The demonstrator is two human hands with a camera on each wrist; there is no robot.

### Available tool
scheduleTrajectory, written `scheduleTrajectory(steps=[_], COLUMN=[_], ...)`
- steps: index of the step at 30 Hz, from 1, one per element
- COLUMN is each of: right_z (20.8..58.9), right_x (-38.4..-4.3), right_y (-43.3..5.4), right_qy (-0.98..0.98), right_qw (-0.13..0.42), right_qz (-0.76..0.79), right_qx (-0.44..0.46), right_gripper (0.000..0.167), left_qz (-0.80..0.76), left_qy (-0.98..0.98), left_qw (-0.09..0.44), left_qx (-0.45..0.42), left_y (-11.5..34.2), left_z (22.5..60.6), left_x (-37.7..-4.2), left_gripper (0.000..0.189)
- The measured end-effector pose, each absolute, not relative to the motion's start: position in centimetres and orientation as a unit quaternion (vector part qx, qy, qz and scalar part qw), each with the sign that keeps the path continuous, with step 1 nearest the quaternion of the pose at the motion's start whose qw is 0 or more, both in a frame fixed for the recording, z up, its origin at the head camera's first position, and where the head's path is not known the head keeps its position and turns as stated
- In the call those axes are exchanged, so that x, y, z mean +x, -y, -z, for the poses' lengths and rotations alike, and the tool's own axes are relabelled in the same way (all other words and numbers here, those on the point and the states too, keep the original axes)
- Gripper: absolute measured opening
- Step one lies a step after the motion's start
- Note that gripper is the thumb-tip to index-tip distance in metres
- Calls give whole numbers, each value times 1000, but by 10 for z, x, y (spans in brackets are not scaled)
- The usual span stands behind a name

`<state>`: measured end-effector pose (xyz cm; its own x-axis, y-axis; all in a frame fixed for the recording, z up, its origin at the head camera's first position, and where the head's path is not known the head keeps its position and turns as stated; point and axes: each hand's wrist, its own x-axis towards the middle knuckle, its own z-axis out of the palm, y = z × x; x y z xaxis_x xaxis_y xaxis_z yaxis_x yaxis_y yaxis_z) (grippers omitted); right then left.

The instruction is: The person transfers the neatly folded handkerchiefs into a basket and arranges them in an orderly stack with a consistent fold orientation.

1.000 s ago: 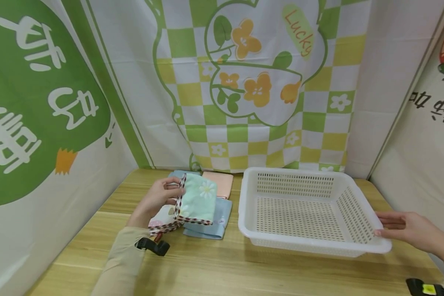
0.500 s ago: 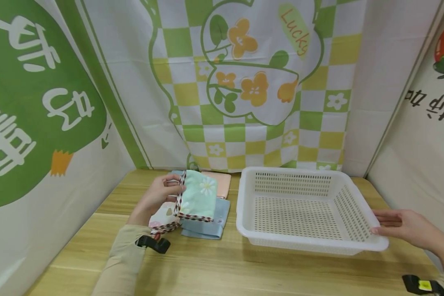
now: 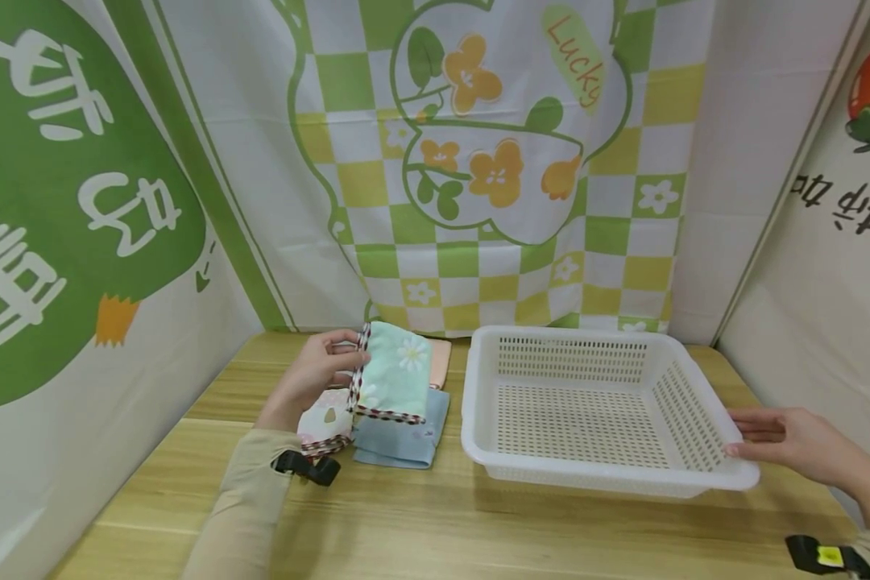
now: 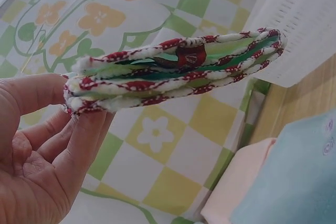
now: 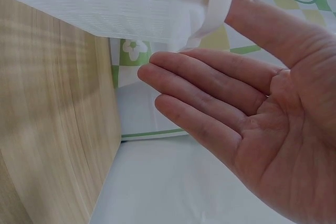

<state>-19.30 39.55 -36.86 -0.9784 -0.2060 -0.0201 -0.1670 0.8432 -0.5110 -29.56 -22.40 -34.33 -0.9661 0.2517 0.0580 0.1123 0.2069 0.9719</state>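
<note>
My left hand (image 3: pixel 312 379) pinches the edge of a folded mint-green towel (image 3: pixel 399 366) with a white daisy and a dark-red and white trim. It holds the towel up over the other folded cloths; in the left wrist view its layered edges (image 4: pixel 173 85) face the camera between thumb and fingers. On the far side, my right hand (image 3: pixel 797 447) holds the right rim of a white plastic basket (image 3: pixel 587 479). In the right wrist view the thumb lies at the basket rim (image 5: pixel 220 3), and the other fingers (image 5: pixel 199 114) extend nearly straight below it. Nothing lies inside the basket.
Below the raised towel lie a blue folded cloth (image 3: pixel 399 443), a white patterned one (image 3: pixel 326 419) with similar trim, and a peach one (image 3: pixel 440 362) behind. A checkered curtain (image 3: pixel 507 266) hangs at the back of the wooden table (image 3: pixel 406 532).
My left hand has raised the mint-green towel slightly, moving it up and a little right, uncovering more of the blue cloth. My right hand stays at the basket rim. The view has shifted slightly.
</note>
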Motion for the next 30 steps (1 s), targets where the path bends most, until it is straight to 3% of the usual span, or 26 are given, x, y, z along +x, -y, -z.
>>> scheduleTrajectory(steps=[18,30], right_z=[367,367], right_x=[-193,-193], right_y=[-395,-394], right_qy=[-957,-957], right_qw=[44,50], right_qz=[269,269], right_qx=[-99,-95], right_gripper=[64,64], left_qz=[-627,-634], left_qy=[-768,-760], left_qw=[62,69], left_qx=[114,128], left_y=[212,198], left_z=[334,331], left_x=[-302,-309], left_gripper=[49,42])
